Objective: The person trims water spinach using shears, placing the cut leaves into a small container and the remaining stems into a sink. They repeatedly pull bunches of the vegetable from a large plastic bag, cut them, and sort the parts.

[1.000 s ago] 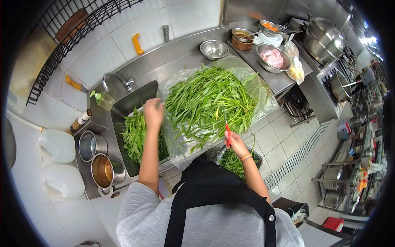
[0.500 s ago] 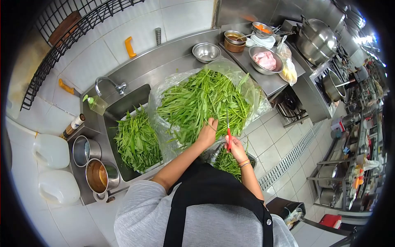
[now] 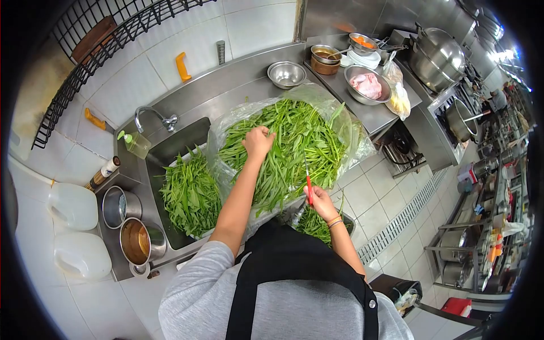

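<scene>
A large heap of water spinach, long green leaves and stems, lies on an opened clear plastic bag on the steel counter. On the heap's left side, my left hand has its fingers curled down into the leaves, fingertips partly hidden. My right hand grips a red-handled knife in front of the heap, its thin blade pointing away from me over the stems. More water spinach fills the sink at left. Below my right hand, cut stems lie in a container partly hidden by my apron.
The sink has a faucet and a soap bottle beside it. Pots stand at left. Behind the heap is a steel bowl; a bowl of raw meat stands to its right. A floor drain runs at right.
My left hand has moved away and leftward, from the heap's near edge to the leaves on its left side. My right hand with the knife has shifted slightly left and nearer me.
</scene>
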Demonstrator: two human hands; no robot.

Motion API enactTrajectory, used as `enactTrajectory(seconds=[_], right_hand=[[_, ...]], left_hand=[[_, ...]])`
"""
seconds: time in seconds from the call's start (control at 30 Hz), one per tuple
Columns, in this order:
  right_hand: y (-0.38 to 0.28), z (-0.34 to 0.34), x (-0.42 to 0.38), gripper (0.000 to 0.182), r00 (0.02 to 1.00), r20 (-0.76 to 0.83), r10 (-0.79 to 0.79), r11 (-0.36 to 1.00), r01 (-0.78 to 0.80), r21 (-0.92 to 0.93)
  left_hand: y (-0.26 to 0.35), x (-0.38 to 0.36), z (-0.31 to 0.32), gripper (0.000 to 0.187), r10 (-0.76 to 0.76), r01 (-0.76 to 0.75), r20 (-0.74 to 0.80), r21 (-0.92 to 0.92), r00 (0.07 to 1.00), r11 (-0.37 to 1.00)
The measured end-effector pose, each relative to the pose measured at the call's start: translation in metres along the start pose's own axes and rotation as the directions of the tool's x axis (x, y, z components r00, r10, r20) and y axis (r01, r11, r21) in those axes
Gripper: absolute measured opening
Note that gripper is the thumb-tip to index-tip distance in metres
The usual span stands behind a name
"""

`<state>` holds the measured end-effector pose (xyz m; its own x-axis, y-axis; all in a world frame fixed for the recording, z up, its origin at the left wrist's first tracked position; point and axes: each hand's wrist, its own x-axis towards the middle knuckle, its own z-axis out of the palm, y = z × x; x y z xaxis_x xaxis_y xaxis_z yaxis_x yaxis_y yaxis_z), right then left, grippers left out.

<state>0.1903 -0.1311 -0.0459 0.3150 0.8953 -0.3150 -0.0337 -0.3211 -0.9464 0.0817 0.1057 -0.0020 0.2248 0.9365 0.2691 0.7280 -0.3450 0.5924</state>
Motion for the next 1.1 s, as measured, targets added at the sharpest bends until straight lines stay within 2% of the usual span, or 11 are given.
enactTrajectory(seconds=[0.07,0.17,0.3,0.37,0.5,0.6,0.67,0.73,0.8,0.87,1.1], right_hand=[[-0.006,-0.002,-0.001,0.033,1.000,0.015,-0.013,1.000,0.013,0.008],[-0.013,-0.003,-0.010,0.034,0.999,-0.039,-0.008,1.000,0.009,0.022],[-0.001,-0.005,-0.015,0.032,0.994,-0.099,-0.036,0.998,0.040,0.039],[0.009,-0.005,-0.016,0.031,0.996,-0.089,-0.029,0.998,0.033,0.045],[0.005,-0.002,-0.025,0.031,0.997,-0.075,-0.019,0.999,0.021,0.031],[-0.012,0.005,-0.030,0.037,0.987,-0.157,-0.038,0.998,0.045,0.039],[-0.013,0.007,-0.023,0.037,0.982,-0.163,-0.091,0.996,0.091,-0.008],[-0.021,0.009,-0.016,0.037,0.974,-0.170,-0.148,0.988,0.141,-0.055],[-0.029,0.012,-0.010,0.038,0.974,-0.146,-0.172,0.981,0.156,-0.116],[-0.030,0.014,-0.005,0.038,0.973,-0.146,-0.179,0.980,0.163,-0.115],[-0.019,0.009,-0.014,0.037,0.971,-0.172,-0.167,0.986,0.162,-0.039]], left_hand=[[0.001,0.006,-0.008,0.016,-0.086,0.110,0.146,-0.165,0.986,0.980],[0.009,-0.005,-0.035,0.010,0.185,-0.162,-0.023,-0.593,0.982,0.789],[0.008,-0.044,-0.054,0.012,0.374,-0.313,-0.009,-0.565,0.927,0.764],[-0.014,-0.061,-0.046,0.016,0.581,-0.454,0.167,-0.469,0.797,0.758],[-0.032,-0.081,-0.047,0.020,0.596,-0.548,0.041,-0.347,0.802,0.761],[-0.041,-0.080,-0.040,0.018,0.258,-0.209,0.012,-0.548,0.966,0.810],[-0.031,-0.073,-0.030,0.016,0.182,-0.213,-0.111,-0.579,0.977,0.787],[-0.014,-0.067,-0.030,0.016,-0.047,0.039,0.004,-0.639,0.999,0.768],[-0.005,-0.065,-0.025,0.014,-0.016,0.034,0.036,-0.611,0.999,0.791],[-0.002,-0.065,-0.016,0.013,0.274,-0.247,0.036,-0.333,0.961,0.910],[-0.012,-0.050,-0.033,0.009,0.039,-0.019,0.022,-0.570,0.999,0.821]])
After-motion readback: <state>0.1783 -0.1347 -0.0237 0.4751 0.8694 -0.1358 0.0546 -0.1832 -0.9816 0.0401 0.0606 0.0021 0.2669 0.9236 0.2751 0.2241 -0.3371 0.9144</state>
